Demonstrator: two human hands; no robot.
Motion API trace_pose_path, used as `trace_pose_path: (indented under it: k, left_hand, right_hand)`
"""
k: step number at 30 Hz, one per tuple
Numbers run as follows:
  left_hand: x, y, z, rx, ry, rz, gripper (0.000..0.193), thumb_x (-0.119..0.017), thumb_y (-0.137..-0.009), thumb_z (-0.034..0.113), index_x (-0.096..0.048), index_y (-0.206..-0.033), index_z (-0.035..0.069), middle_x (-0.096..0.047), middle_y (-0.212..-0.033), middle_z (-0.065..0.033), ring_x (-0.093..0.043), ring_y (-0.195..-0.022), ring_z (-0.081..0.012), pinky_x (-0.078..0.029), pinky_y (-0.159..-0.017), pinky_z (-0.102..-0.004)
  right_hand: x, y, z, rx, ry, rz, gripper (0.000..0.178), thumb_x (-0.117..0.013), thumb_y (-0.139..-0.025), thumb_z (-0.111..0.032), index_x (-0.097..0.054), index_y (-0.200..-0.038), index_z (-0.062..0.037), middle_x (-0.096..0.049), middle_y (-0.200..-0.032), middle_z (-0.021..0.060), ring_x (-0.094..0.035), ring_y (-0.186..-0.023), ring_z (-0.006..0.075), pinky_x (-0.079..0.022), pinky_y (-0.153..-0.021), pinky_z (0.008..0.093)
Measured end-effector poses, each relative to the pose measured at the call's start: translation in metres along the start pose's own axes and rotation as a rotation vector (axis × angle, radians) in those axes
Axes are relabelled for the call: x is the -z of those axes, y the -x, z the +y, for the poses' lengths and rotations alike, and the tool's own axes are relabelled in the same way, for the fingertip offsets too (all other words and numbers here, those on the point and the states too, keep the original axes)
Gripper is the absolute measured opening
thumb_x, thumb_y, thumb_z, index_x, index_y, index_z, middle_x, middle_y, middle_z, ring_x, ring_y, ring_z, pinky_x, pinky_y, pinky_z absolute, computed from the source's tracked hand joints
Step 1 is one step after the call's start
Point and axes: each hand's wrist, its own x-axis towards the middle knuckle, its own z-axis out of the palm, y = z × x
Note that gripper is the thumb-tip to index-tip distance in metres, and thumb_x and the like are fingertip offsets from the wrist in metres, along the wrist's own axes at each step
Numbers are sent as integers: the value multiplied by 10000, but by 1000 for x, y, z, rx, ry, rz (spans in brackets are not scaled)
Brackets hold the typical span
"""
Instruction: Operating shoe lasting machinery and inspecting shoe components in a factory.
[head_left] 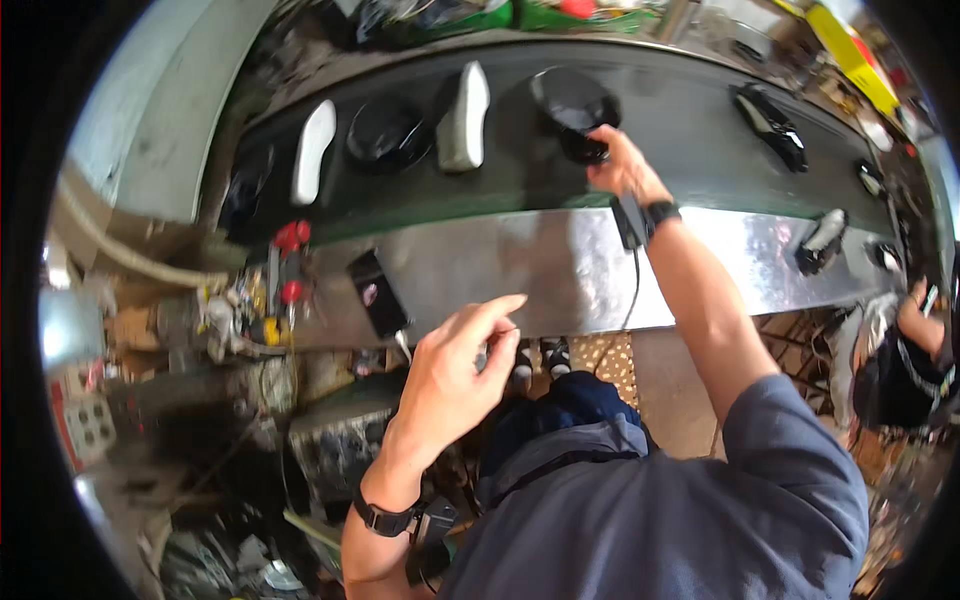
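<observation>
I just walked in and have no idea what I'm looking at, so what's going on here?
A person is working bare-handed at a long dark belt. The right hand is at a shiny black piece beside a round black bowl; blur hides the grip. The left hand is by the metal ledge, near a phone; whether it holds anything is unclear. Farther left on the belt are another black bowl and two white foot-shaped pieces.
</observation>
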Motion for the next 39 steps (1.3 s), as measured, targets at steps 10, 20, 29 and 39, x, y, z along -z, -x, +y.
trace_pose_path:
  k: [10, 20, 29, 39]
  left_hand:
    - [-83, -243, -183, 33, -229, 287, 760, -797, -793, 257, -475, -1425, -17, -557, -1340, -300, -540, -1265, -394, -421, -1079, -451]
    - [-101, -299, -206, 324, -596, 190, 961, -773, -761, 257, -257, -1571, 282, -409, -1413, -271, -457, -1258, -467, -405, -1038, -570]
    - [-83, -103, -92, -823, -638, -81, 556, -725, -608, 49, -686, -1144, 193, -451, -1390, -174, -383, -1317, -396, -325, -1075, -544]
    - [-148, -59, -41, -14, 793, -384, 551, -631, -980, 302, -504, -1409, -19, -578, -1376, -122, -504, -1295, -293, -396, -1093, -442]
  right_hand:
    - [118, 207, 67, 309, -174, -259, 756, -764, -876, -69, -388, -1524, -169, -605, -1273, 29, -561, -1153, 167, -456, -994, 437]
    - [149, 305, 101, 187, -468, -94, 558, -741, -889, -15, -437, -1346, -114, -588, -1129, 13, -602, -1069, 159, -520, -995, 563]
    - [199, 298, 76, 485, -22, -140, 593, -760, -898, -96, -454, -1403, -40, -574, -1287, 75, -589, -1082, 158, -572, -843, 374]
    - [150, 330, 28, 803, 247, -385, 587, -718, -926, -69, -436, -1432, 32, -633, -1254, 116, -580, -1139, 163, -493, -980, 327]
